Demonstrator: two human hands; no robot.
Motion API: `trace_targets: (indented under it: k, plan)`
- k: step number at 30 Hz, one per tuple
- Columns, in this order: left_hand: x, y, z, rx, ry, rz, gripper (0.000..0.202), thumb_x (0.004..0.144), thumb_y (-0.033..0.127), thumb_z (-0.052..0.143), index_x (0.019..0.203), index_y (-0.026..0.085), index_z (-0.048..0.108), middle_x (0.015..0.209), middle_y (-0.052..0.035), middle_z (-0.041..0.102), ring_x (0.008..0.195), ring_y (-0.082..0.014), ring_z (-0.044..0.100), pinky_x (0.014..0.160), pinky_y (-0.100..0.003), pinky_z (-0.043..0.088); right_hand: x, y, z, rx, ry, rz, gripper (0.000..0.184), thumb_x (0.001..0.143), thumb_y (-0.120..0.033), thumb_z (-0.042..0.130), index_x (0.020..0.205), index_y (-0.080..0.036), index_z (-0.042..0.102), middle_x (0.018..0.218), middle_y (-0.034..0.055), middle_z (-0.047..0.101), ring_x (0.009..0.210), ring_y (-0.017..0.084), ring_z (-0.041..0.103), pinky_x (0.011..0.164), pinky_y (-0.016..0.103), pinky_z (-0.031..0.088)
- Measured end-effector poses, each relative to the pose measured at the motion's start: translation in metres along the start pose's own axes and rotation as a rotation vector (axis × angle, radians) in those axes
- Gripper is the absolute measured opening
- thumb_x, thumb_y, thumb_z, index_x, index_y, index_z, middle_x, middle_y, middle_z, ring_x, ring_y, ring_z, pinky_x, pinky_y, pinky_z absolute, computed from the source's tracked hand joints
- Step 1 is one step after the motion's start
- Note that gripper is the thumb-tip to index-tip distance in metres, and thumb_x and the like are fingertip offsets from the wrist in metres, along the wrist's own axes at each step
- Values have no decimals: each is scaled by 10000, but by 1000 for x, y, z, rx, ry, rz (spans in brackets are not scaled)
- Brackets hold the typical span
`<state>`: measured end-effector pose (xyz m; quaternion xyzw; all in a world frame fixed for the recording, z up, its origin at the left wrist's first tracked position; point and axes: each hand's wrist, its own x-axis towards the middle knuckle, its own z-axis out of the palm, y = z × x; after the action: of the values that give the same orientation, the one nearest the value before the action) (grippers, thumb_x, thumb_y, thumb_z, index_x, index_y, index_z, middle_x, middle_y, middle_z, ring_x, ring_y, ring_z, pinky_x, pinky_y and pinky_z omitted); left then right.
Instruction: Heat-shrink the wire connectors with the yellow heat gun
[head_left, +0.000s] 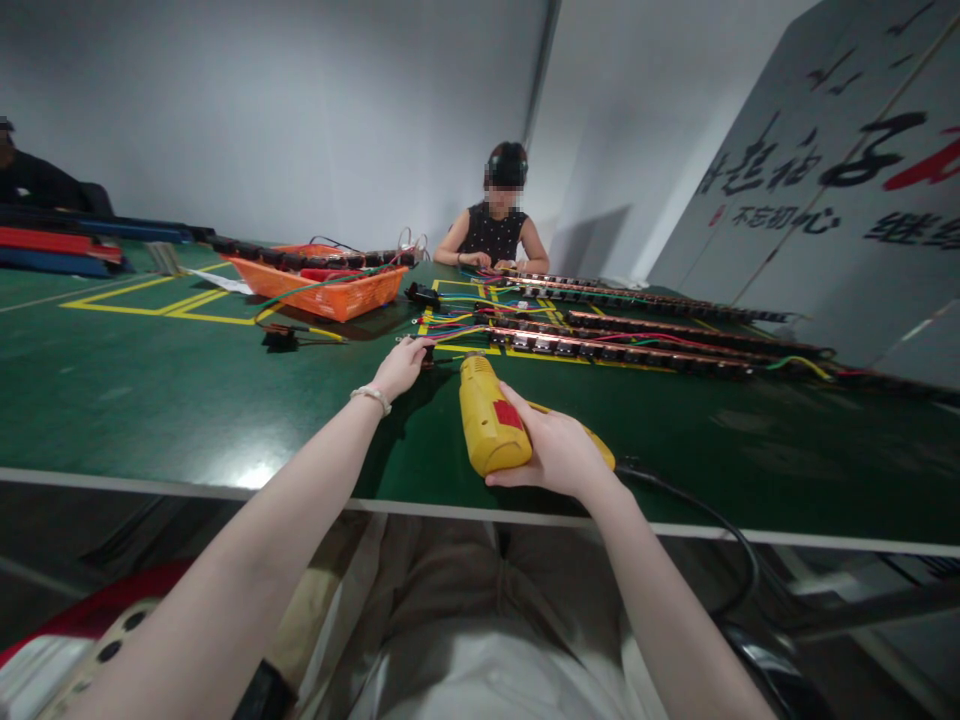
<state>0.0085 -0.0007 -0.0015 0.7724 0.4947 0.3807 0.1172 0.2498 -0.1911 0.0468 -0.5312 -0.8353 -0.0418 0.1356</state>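
Observation:
My right hand (559,450) is wrapped round a yellow heat gun (491,425), whose nozzle points away from me toward the wires. A black cable (682,490) runs from its handle over the table edge. My left hand (403,367) is closed on a small black connector (428,355), mostly covered by the fingers. Thin coloured wires (457,330) lead from beside that hand to a long copper-coloured bar assembly (585,345) with black blocks. The gun's nozzle is close to the wires at the left fingertips; whether it touches them I cannot tell.
An orange basket (330,297) holding parts stands at the back left. Near it lies a black connector with wires (281,338). More bar assemblies (637,297) extend to the right on the green table (150,400). Across the table a person (495,230) handles wires; another person sits far left.

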Motion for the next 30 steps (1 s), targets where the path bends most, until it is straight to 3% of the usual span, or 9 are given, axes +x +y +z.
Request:
trace_targets:
  k: [10,16,20,30]
  plan:
    - [-2,3,1,21,4,20,362,896,255,331,1148,239,591,1052,-84,557,1006,-231,546,935,-387,433,-5,7,1,-43,42,55,1122,622,-699,635,1477,-162,146,1093,138,678,928,324,656,762,404,475]
    - [-1,2,2,26,-5,47,339,896,322,363,1137,226,581,1073,-93,579,1068,-247,528,979,-402,398,-6,-13,7,-92,84,115,1150,627,-738,594,1472,-112,129,1052,153,677,912,337,649,787,425,466]
    - [0,-1,3,21,-5,58,326,897,324,367,1128,230,577,1110,-89,589,1108,-242,517,993,-404,387,-3,-25,13,-74,118,79,1161,620,-747,593,1469,-99,135,1062,157,664,904,312,643,816,407,448]
    - [4,-10,7,-13,14,99,319,876,284,384,1120,214,577,1113,-76,600,1088,-224,518,997,-391,390,7,-50,12,-5,60,26,1157,634,-796,517,1462,-76,148,1092,172,636,955,308,621,838,406,420]
